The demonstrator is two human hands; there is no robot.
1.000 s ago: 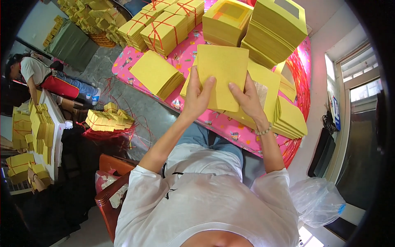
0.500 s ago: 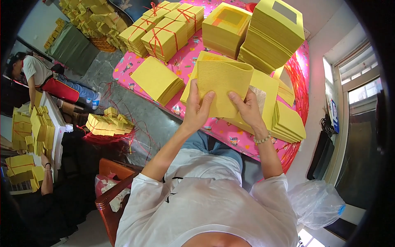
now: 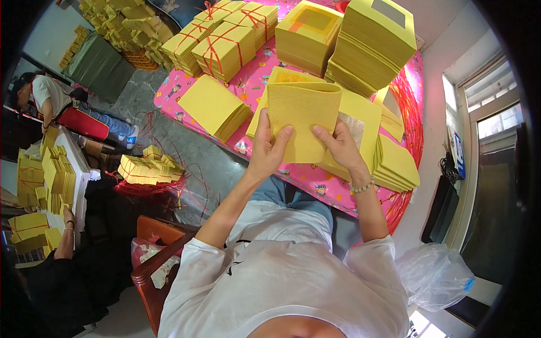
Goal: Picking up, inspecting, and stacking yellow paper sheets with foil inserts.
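Note:
A folded wad of yellow paper [image 3: 304,127] is held upright between my two hands above the near edge of the table. My left hand [image 3: 270,143] grips its left side and my right hand [image 3: 340,147] its right side. Both thumbs press on the near face, while the other fingers are mostly hidden behind. The top edge shows a rounded fold with a slight gap. Behind the wad lie larger yellow sheets [image 3: 366,115], one with a silvery patch. A stack of folded yellow paper [image 3: 211,107] rests to the left, and more folded sheets [image 3: 395,163] fan out at the right.
The pink patterned cloth [image 3: 169,93] covers the table. Bundles tied with red string [image 3: 225,50] and tall yellow stacks [image 3: 372,48] stand at the back. Red strings [image 3: 410,129] hang along the right side. At the left, two people work by a white table [image 3: 81,169]. A wooden chair [image 3: 149,270] stands beside me.
My hands and the folded paper have shifted very slightly left, and its top fold looks a little flatter. At the left, the co-workers' hands have moved a little.

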